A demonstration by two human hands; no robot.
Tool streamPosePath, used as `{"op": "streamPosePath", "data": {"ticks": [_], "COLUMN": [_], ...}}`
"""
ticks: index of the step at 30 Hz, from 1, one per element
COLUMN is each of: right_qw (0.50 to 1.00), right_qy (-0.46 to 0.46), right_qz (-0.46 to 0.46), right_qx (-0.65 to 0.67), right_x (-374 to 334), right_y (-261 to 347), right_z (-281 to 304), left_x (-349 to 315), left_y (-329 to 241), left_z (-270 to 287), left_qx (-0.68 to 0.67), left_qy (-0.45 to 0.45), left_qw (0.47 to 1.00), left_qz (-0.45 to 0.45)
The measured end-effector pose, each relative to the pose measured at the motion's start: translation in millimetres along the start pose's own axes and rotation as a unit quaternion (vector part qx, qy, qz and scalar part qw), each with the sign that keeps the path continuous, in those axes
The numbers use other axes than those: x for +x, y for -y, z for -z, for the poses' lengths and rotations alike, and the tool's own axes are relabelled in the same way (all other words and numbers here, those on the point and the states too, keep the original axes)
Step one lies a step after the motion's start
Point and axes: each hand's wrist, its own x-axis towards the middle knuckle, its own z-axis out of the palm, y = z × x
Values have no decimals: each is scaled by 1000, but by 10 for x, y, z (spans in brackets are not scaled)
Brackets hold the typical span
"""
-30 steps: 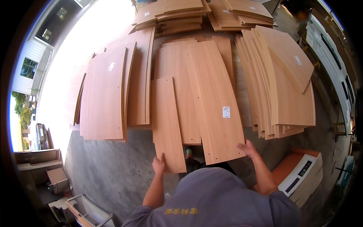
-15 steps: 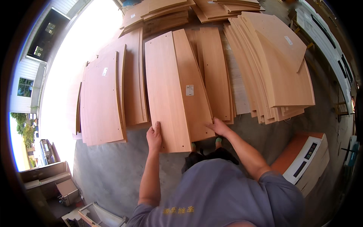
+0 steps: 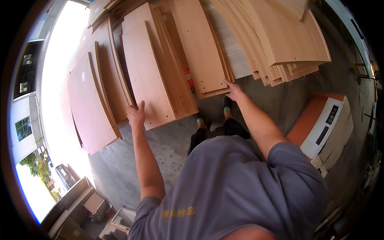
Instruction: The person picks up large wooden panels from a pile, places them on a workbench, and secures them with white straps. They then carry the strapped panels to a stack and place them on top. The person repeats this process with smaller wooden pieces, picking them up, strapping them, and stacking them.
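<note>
A light wood-coloured panel [image 3: 146, 68] lies in the middle, tilted away from me, with drilled holes near its near end. My left hand [image 3: 136, 115] grips its left edge near the front corner, thumb against the face and fingers partly hidden. Beneath and right of it another panel [image 3: 182, 98] shows a strip. My right hand [image 3: 235, 92] is closed at the near right corner of a separate long panel [image 3: 202, 52], which rests on others; its fingertips are partly hidden. A dark gap with something red [image 3: 189, 80] separates the two stacks.
More panels [image 3: 90, 100] lean in a stack at the left. A fanned pile of panels [image 3: 292, 40] stands at the right. Behind my right arm is an orange and white box [image 3: 320, 124]. Open cartons [image 3: 86, 206] stand at the lower left on the grey floor [image 3: 108, 168].
My right hand has left the labelled middle panel and reached the stack to its right. My left hand stays at the middle panel's left edge. The whole view has shifted and turned.
</note>
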Motion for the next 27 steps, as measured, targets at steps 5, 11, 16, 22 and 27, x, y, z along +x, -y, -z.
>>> {"op": "streamPosePath", "data": {"ticks": [5,11,16,22,27], "right_qw": [993,987,979,972,969], "right_qy": [-85,-5,11,66,89], "right_qz": [51,60,104,55,66], "right_qx": [-64,-151,174,217,221], "right_x": [-103,-23,15,-6,-386], "right_y": [-24,302,-157,-475,-588], "right_z": [-41,264,282,62,519], "left_x": [-500,-1225,-1198,-983,-909], "left_y": [-628,-1463,-1781,-1731,-1724], "left_z": [53,-651,-1606,-2287,-2250], "left_qx": [-160,-262,-274,-302,-324], "left_qy": [-21,150,208,211,212], "left_qw": [972,920,931,927,921], "left_qz": [-173,-250,-121,-66,-43]}}
